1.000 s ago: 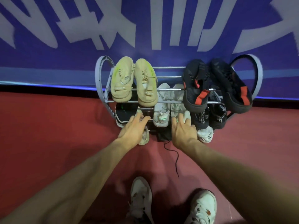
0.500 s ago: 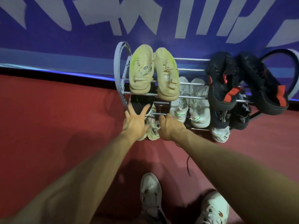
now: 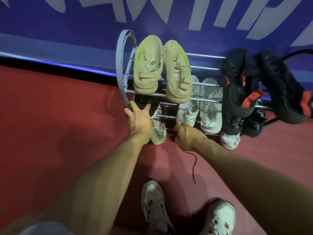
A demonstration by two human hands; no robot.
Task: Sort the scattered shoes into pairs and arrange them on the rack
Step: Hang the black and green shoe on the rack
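A: Rack [image 3: 124, 78] nearly full: beige pair [image 3: 162, 70] and black pair [image 3: 264, 85] on top, white pair [image 3: 199, 106] below.

B: Left hand [image 3: 139, 118] spread on a dark shoe [image 3: 145, 106]; right hand [image 3: 186, 134] curled, contents unseen. Black lace [image 3: 194, 160] trails (snag risk); red floor [image 3: 59, 124] open leftward.

Hands [image 3: 140, 121] at shoe rack [image 3: 126, 68]

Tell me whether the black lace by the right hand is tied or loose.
Loose: the lace trails free across the red floor below the right hand.
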